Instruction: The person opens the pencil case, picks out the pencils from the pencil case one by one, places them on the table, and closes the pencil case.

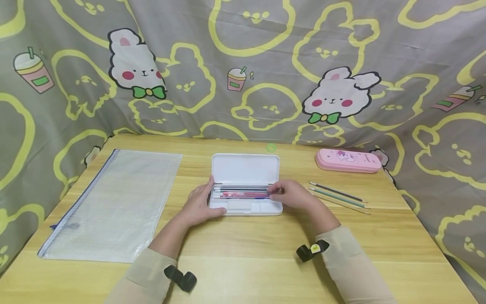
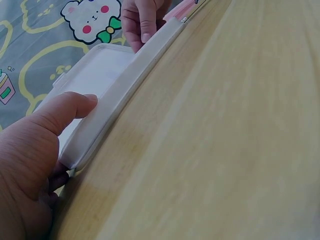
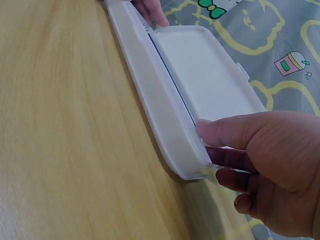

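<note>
A white pencil case [image 1: 246, 169] lies with its lid up in the middle of the table. Several pencils [image 1: 243, 190] rest lengthwise inside it, with a white eraser [image 1: 239, 205] in front of them. My left hand [image 1: 199, 202] grips the case's left end, thumb along the front wall and fingers round the side. At the other end, my right hand [image 1: 294, 195] has its thumb and fingers bent at the right tips of the pencils. Whether those fingertips pinch a pencil or only touch it is hidden. In the right wrist view, the right thumb [image 3: 220, 131] reaches over the case's edge.
Three loose pencils [image 1: 338, 197] lie right of the right hand. Behind them stands a pink pencil case [image 1: 347, 161]. A clear mesh zip pouch [image 1: 117, 207] lies flat on the left, and a small green ring [image 1: 271, 147] sits near the back edge, before a patterned curtain [image 1: 197, 88].
</note>
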`<state>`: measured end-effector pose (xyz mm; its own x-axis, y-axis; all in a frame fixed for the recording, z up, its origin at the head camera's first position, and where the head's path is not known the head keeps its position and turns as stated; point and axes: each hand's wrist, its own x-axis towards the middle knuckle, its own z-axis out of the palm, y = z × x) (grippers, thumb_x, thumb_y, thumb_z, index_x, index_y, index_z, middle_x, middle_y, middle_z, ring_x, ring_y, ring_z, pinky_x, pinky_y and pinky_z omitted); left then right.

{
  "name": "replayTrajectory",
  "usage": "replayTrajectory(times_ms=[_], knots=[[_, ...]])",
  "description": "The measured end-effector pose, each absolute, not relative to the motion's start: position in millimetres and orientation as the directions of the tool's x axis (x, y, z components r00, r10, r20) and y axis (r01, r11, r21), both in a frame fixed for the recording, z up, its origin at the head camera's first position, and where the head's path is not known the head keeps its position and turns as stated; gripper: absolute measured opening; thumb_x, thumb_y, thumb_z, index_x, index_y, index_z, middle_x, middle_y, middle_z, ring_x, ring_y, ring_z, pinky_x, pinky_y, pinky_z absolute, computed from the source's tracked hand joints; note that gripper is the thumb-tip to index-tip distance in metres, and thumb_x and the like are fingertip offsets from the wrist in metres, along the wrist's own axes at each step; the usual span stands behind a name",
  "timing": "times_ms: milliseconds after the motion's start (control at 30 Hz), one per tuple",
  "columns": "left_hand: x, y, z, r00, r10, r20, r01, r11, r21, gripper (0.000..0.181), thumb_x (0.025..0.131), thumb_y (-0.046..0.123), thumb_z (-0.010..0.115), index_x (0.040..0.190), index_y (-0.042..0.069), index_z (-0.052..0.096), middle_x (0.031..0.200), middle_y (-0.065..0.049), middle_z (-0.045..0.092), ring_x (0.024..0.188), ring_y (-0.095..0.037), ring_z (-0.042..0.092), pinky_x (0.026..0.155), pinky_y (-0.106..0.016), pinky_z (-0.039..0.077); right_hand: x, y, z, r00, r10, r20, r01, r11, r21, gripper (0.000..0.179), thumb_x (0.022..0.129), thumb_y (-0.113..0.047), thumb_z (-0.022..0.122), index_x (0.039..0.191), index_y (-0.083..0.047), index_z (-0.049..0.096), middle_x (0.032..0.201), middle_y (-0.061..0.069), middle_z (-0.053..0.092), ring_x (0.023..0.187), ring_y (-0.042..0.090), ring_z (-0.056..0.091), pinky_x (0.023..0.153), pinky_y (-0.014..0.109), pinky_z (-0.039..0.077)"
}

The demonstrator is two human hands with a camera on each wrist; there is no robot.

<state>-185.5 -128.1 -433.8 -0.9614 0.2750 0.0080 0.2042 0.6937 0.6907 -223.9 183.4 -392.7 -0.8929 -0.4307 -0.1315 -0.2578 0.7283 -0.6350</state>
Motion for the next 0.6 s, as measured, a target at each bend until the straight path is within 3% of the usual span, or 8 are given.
replayTrajectory(times_ms=[433,600], knots=[[-187.6,-128.6,-434.5,-0.961,0.278,0.01,0.208,0.696,0.687,0.113,0.074,0.04,0.078,0.156,-0.001,0.011,0.155,-0.026,0.033,0.143,-0.045,0.029,0.119,-0.059,0.018,-221.8,182.2,-389.9,-0.882,-0.449,-0.142,-0.288,0.754,-0.591,0.022,0.091,-0.018,0.067,0.11,-0.007,0.072,0.112,0.01,0.072,0.093,0.017,0.06,0.088,0.038,0.05],[-185.7,-128.4,-434.3,-0.96,0.279,0.015,0.213,0.696,0.685,0.113,0.075,0.04,0.078,0.156,-0.001,0.01,0.155,-0.026,0.034,0.143,-0.045,0.03,0.119,-0.059,0.018,-222.1,182.0,-392.8,-0.875,-0.46,-0.149,-0.292,0.749,-0.595,0.02,0.091,-0.017,0.067,0.109,-0.01,0.072,0.107,0.006,0.072,0.087,0.015,0.056,0.082,0.033,0.048]])
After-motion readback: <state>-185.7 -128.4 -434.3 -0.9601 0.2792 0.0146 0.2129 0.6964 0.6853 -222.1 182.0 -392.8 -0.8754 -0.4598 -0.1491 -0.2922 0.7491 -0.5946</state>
